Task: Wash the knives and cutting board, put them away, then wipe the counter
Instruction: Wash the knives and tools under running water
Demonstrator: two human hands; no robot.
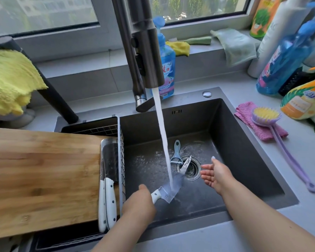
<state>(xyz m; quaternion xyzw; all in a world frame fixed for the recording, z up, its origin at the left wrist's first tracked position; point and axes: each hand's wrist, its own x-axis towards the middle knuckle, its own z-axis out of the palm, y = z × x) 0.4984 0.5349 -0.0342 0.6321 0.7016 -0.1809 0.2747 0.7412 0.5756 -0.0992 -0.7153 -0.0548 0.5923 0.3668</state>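
Knives are spread across the scene, and the leftmost ones, two white-handled knives (107,193), are seen lying in the wire rack (120,160) against the right edge of the cutting board (44,179), handles toward the viewer. Just right of the rack, the left hand (138,202) is curled round the white handle of a third knife (168,188), its fingers closed on it. That blade is held under the stream of water (164,139) over the sink (244,142), its long axis running up and to the right, the tip pointing at the drain (194,170). Beyond the tip, the right hand (215,174) is held open, fingers relaxed and spread, palm facing the blade, near but apart from it. By this reading, a rub of the blade falls to the right hand, which is nearest the tip. A peeler (176,151) is left near the drain.
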